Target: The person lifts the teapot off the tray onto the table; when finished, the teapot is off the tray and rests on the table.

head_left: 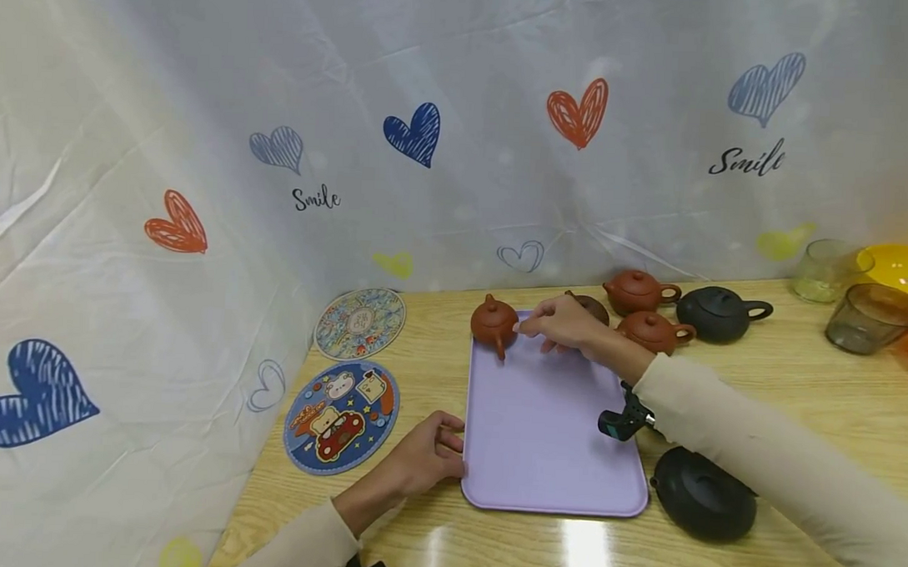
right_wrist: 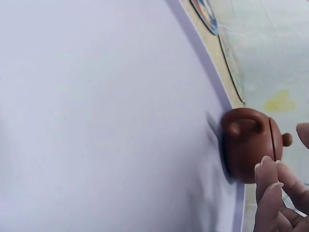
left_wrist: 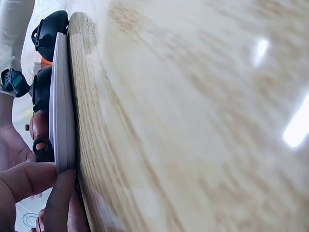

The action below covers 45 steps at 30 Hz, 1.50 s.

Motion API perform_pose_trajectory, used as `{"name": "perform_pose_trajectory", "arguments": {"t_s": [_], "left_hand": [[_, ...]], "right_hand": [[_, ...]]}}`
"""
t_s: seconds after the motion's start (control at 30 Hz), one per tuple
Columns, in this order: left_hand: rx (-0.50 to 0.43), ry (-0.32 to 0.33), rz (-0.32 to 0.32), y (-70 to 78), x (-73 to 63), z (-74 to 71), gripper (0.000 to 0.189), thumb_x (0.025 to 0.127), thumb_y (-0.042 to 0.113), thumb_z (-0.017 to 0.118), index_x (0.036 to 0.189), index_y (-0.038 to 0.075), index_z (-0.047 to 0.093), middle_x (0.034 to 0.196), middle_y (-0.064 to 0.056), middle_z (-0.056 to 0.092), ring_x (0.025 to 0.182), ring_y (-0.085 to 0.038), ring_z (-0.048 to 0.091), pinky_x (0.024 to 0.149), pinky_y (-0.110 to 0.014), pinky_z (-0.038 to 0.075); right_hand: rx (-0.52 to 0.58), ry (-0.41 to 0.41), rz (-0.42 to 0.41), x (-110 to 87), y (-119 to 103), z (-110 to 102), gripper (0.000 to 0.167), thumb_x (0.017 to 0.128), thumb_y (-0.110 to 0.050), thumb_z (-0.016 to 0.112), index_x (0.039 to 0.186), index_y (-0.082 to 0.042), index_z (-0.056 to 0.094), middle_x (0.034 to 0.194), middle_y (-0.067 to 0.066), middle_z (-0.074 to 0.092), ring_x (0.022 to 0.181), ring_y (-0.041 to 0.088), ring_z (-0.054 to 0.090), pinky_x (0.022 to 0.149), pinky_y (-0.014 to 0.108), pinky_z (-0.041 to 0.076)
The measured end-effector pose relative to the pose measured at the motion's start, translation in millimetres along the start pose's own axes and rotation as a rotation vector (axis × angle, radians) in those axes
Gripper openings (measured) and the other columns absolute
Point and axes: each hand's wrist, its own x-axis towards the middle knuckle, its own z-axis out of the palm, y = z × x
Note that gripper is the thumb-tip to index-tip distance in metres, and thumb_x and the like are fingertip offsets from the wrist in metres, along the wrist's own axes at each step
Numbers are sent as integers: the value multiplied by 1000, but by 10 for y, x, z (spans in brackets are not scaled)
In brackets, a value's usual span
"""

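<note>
A lilac tray (head_left: pixel 554 437) lies flat on the wooden table. At its near left side my left hand (head_left: pixel 421 457) pinches the rim; the left wrist view shows thumb and fingers (left_wrist: pixel 59 200) on the tray's edge (left_wrist: pixel 63 106). On the tray's far left corner stands a small reddish-brown teapot (head_left: pixel 492 322), its handle toward me. My right hand (head_left: pixel 565 322) reaches across the tray's far end, fingertips right at that teapot's right side. In the right wrist view these fingers (right_wrist: pixel 270 193) overlap the teapot (right_wrist: pixel 248 150), with the thumb apart from them.
Right of the tray are two reddish-brown teapots (head_left: pixel 637 291), a black teapot (head_left: pixel 716 314) and, nearer, another black pot (head_left: pixel 705 497). A dark brown pot (head_left: pixel 592 308) is partly behind my right hand. Two round mats (head_left: pixel 342 417) lie left; glasses (head_left: pixel 873 319) and bowls (head_left: pixel 901 270) stand far right.
</note>
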Motion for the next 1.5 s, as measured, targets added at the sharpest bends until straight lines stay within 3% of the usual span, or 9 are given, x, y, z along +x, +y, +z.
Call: {"name": "perform_pose_trajectory", "arguments": {"t_s": [0.4,0.7,0.9,1.13,1.5], "left_hand": [[4,2,13,0,11,-3,57,80,-3,73,131,-5,47,106,-14,59,89,-17,64,75,-32,56],[-3,-7,15,14,9,-2,58,80,-2,73,131,-5,46,106,-15,59,89,-17,64,75,-32,56],[-7,-11,7,15,7,3,58,80,-2,74,132,-4,47,107,-15,59,90,-18,65,76,-32,56],[-10,-7,9,15,1,9,58,80,-2,74,131,-4,47,107,-15,59,90,-18,65,75,-32,56],[-1,2,2,-7,2,9,58,80,-3,74,132,-4,46,107,-15,59,90,-18,64,75,-33,56]], "right_hand": [[-27,-97,0,96,13,238,41,89,-43,72,111,-8,76,103,7,68,70,17,65,61,28,51],[66,-138,48,108,18,384,32,93,-33,70,112,-9,75,105,9,70,64,14,63,57,24,49],[99,-142,57,92,-4,407,27,96,-30,65,110,-7,70,105,8,66,64,12,65,56,24,49],[115,-112,56,59,-23,398,38,102,-38,55,101,-1,64,99,7,61,68,15,66,59,27,52],[172,-122,20,24,33,299,30,102,-27,55,93,1,63,94,10,62,74,15,66,64,27,54]]}}
